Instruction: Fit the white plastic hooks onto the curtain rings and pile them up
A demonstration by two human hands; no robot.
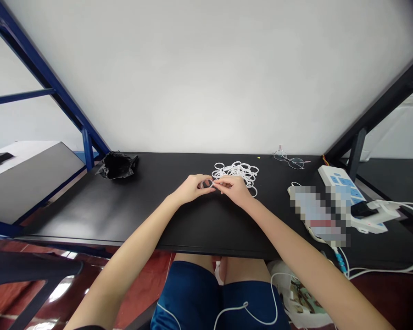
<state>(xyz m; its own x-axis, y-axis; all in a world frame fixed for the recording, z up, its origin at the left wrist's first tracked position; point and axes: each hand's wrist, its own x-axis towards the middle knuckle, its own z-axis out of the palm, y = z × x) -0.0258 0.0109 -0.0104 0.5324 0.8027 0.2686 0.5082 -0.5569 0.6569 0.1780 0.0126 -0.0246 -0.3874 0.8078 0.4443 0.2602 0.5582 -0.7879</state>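
Observation:
My left hand (192, 187) and my right hand (234, 189) meet over the middle of a black table (117, 211). Both pinch a small white ring (207, 184) held between their fingertips. Just behind the hands lies a pile of several white rings (238, 171) on the table top. The fingers of both hands are curled in a pinch.
A crumpled black bag (117, 165) sits at the back left. A pair of glasses (289, 159) lies at the back right. White power strips (344, 183) with cables crowd the right side. Blue frame struts (55, 91) rise on the left.

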